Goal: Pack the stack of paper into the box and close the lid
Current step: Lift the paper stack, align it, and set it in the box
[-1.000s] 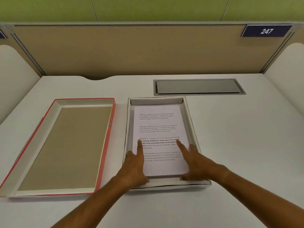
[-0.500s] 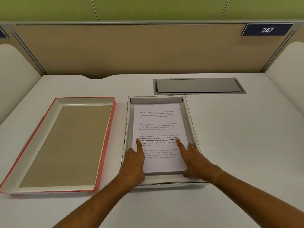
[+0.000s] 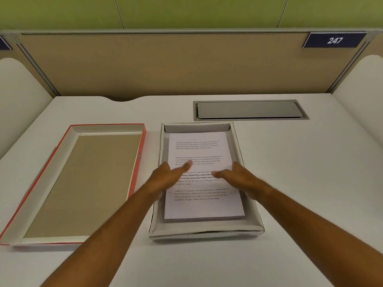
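Observation:
The stack of paper, white with printed text, lies flat inside the open white box in the middle of the desk. The lid, red-edged with a brown inside, lies upside down to the left of the box. My left hand is over the box's left side, fingers spread and blurred, thumb above the paper. My right hand is over the right side of the paper, fingers apart. Neither hand holds anything.
A grey metal cable hatch is set into the white desk behind the box. A beige partition with a "247" sign closes the back; white side panels stand left and right.
Both hands have moved forward from the near end of the paper to its middle, and their pointing fingers have come off the sheet. The paper and box have stayed in place.

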Demonstrator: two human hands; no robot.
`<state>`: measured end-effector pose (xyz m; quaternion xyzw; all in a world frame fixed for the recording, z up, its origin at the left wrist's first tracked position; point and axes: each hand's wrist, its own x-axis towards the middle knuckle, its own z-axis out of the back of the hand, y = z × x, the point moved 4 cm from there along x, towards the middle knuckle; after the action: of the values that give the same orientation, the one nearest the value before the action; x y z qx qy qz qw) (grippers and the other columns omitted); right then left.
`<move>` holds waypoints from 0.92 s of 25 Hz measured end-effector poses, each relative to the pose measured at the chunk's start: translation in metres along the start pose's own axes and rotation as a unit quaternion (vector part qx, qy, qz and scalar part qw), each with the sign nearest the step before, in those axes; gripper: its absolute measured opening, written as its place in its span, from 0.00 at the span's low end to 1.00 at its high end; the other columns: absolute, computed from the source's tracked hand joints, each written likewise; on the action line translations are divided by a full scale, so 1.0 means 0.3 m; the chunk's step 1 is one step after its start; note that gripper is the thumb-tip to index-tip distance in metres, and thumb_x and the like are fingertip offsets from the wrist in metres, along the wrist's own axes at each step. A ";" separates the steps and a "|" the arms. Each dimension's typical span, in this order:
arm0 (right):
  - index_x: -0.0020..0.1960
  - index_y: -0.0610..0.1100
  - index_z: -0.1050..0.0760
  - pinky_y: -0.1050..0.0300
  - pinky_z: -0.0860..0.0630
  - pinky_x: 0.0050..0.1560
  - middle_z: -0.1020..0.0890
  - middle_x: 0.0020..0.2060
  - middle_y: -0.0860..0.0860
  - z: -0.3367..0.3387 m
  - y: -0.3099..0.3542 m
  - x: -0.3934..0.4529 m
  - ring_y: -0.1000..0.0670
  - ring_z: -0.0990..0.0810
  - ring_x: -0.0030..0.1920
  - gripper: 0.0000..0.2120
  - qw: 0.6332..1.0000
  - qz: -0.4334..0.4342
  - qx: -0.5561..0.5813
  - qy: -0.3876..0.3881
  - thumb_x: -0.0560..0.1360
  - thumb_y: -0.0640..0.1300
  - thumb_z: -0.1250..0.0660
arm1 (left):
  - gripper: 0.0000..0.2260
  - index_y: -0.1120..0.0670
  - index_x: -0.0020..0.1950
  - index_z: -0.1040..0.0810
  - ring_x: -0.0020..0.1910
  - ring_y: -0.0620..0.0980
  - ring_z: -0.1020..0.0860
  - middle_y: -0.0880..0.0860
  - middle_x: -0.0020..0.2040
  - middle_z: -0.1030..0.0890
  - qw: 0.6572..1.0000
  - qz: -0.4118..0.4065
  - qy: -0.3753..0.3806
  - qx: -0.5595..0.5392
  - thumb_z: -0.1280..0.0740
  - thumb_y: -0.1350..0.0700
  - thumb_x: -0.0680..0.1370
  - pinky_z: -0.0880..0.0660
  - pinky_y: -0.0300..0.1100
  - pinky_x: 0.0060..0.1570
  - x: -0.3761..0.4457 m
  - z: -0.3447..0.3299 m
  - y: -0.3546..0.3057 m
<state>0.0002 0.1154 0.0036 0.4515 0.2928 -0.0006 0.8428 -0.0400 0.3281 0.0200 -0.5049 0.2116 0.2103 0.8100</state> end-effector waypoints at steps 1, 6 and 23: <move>0.55 0.48 0.24 0.55 0.24 0.46 0.18 0.60 0.47 0.005 0.006 0.022 0.49 0.19 0.48 0.12 0.999 -0.020 0.030 -0.016 0.77 0.54 0.34 | 0.35 0.51 0.70 0.30 0.66 0.58 0.27 0.55 0.69 0.25 0.999 0.025 0.002 -0.039 0.42 0.29 0.72 0.32 0.57 0.65 0.017 0.001 -0.012; 0.54 0.49 0.27 0.54 0.26 0.39 0.17 0.47 0.49 0.047 0.019 0.063 0.48 0.19 0.44 0.22 0.991 -0.085 0.104 -0.010 0.78 0.65 0.47 | 0.35 0.47 0.70 0.31 0.53 0.55 0.22 0.55 0.61 0.20 0.985 0.055 0.014 -0.161 0.57 0.28 0.73 0.32 0.55 0.57 0.065 0.020 -0.037; 0.63 0.29 0.26 0.43 0.33 0.69 0.23 0.65 0.35 0.252 0.277 0.440 0.35 0.25 0.64 0.41 0.985 0.045 -0.166 -0.005 0.80 0.64 0.58 | 0.45 0.57 0.75 0.37 0.70 0.64 0.33 0.62 0.72 0.31 0.974 0.116 0.022 -0.191 0.57 0.26 0.72 0.38 0.58 0.70 0.225 0.093 -0.090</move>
<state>0.1689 0.1417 0.0334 0.3179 0.2639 0.0831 0.9068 0.0340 0.3513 0.0134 -0.6269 0.2426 0.3281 0.6637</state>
